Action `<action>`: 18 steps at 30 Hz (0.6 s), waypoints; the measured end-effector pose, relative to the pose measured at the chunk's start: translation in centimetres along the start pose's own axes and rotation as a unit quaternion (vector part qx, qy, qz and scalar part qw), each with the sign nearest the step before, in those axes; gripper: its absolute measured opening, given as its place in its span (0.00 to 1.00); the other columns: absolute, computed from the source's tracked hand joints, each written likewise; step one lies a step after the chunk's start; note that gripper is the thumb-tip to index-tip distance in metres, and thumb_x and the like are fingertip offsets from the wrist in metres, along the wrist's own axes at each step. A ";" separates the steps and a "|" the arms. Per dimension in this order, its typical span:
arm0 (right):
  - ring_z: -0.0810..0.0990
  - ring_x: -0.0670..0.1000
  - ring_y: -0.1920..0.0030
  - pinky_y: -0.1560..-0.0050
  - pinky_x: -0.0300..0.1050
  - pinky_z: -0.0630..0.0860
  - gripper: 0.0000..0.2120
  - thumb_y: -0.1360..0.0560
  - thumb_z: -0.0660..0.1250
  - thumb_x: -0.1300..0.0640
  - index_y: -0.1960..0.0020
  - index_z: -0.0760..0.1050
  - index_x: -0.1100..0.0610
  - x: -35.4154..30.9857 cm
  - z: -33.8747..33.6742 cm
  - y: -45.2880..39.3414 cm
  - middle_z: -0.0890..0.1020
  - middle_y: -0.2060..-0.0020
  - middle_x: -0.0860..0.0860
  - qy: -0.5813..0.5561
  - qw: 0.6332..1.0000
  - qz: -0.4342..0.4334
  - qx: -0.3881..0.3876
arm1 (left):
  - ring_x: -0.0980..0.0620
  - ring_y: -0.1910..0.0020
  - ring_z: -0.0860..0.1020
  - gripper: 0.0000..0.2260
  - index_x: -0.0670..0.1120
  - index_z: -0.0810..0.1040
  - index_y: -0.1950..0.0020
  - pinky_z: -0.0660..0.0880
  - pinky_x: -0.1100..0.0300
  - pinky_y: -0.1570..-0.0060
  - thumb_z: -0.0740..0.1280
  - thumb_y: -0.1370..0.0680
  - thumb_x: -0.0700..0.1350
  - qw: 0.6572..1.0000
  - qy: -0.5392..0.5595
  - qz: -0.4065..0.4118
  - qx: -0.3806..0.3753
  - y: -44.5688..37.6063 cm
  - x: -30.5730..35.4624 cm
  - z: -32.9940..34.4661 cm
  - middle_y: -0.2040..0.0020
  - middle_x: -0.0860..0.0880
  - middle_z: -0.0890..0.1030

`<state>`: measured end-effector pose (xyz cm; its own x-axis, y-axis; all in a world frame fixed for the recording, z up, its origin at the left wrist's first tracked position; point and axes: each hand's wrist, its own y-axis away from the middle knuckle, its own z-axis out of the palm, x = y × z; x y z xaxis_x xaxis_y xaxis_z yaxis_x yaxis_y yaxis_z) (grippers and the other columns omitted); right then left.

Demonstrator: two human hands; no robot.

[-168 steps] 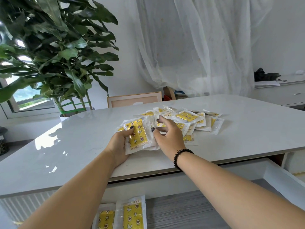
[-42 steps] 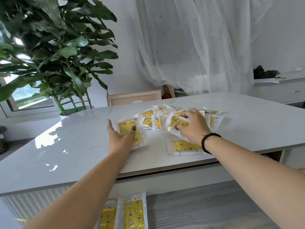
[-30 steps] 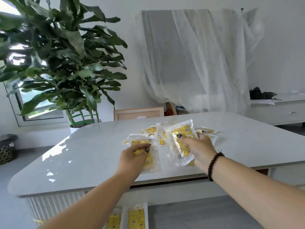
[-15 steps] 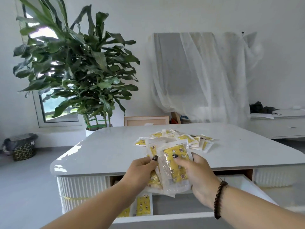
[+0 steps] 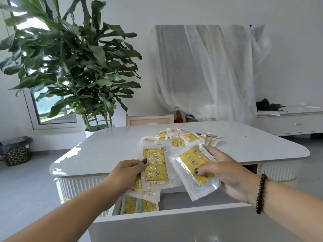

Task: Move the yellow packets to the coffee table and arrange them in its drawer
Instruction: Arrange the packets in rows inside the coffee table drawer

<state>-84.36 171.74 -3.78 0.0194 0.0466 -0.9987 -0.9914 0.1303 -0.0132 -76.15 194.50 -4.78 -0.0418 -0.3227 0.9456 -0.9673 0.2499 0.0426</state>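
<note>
I have stepped back from the coffee table (image 5: 104, 154) and lifted both handfuls clear of its top; a second ago my hands were down among the pile. Now my left hand (image 5: 127, 173) pinches a small stack of yellow packets (image 5: 154, 165), thumb on the front of the top one, more fanning out beneath it. My right hand (image 5: 225, 173) pinches a single packet (image 5: 194, 170) that sits tilted, thumb on its face and fingers curled behind. Both loads hang over the open drawer (image 5: 174, 220) at the near edge of the table, which I can now see fully pulled out.

That tells me I am at the placing step. Two packets (image 5: 139, 206) already lie side by side at the drawer's left end, and the rest of its floor looks free, so I judge these go down beside them in a row. The job is far from done: a loose heap of packets (image 5: 185, 137) remains on the table, toward the far edge and right of centre.

The tabletop is glossy white with rounded corners. Behind its far left corner stands a big leafy plant (image 5: 73, 67) by a window (image 5: 54, 109). A sheer white cloth (image 5: 209, 72) drapes something against the back wall, a low white cabinet (image 5: 290, 121) sits to the right, and a dark basket (image 5: 16, 152) rests on the floor at left.
</note>
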 end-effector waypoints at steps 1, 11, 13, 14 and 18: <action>0.82 0.57 0.54 0.50 0.51 0.78 0.26 0.32 0.66 0.78 0.44 0.77 0.51 -0.2 0.1 0.1 0.83 0.49 0.60 0.020 0.999 -0.002 -0.034 | 0.51 0.66 0.84 0.11 0.46 0.83 0.52 0.79 0.59 0.62 0.61 0.18 0.45 1.000 -0.004 0.003 -0.005 0.0 -0.1 -0.1 0.61 0.49 0.87; 0.83 0.56 0.48 0.42 0.56 0.78 0.21 0.34 0.77 0.66 0.45 0.77 0.56 0.9 0.7 -1.1 0.85 0.51 0.55 0.134 0.989 -0.064 0.003 | 0.48 0.60 0.85 0.14 0.44 0.84 0.51 0.81 0.54 0.53 0.60 0.18 0.48 0.996 -0.036 0.013 -0.083 0.5 -0.3 -0.2 0.57 0.46 0.87; 0.84 0.55 0.51 0.44 0.55 0.79 0.16 0.34 0.76 0.67 0.48 0.78 0.57 1.0 1.1 -1.1 0.86 0.55 0.54 0.133 0.988 -0.082 0.008 | 0.48 0.59 0.85 0.15 0.46 0.84 0.52 0.81 0.53 0.52 0.60 0.18 0.49 0.994 -0.039 0.018 -0.103 0.8 -0.2 0.0 0.56 0.46 0.87; 0.85 0.54 0.53 0.45 0.54 0.80 0.15 0.34 0.76 0.67 0.50 0.78 0.57 1.1 1.4 -1.1 0.86 0.56 0.53 0.139 0.986 -0.092 0.007 | 0.48 0.59 0.85 0.15 0.47 0.84 0.53 0.81 0.53 0.51 0.60 0.18 0.50 0.993 -0.041 0.021 -0.113 0.9 -0.2 0.2 0.56 0.46 0.87; 0.84 0.51 0.53 0.51 0.45 0.82 0.12 0.33 0.76 0.66 0.52 0.80 0.58 1.2 2.1 -1.0 0.86 0.56 0.52 0.193 0.972 -0.134 0.001 | 0.48 0.57 0.85 0.16 0.48 0.85 0.52 0.81 0.56 0.56 0.62 0.21 0.55 0.983 -0.048 0.043 -0.169 1.6 0.0 0.7 0.55 0.47 0.87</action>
<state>-83.06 173.73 -4.82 0.2259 -0.3638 -0.9037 -0.9574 0.0882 -0.2748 -77.88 194.28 -4.95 -0.1599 -0.3679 0.9160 -0.8215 0.5641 0.0831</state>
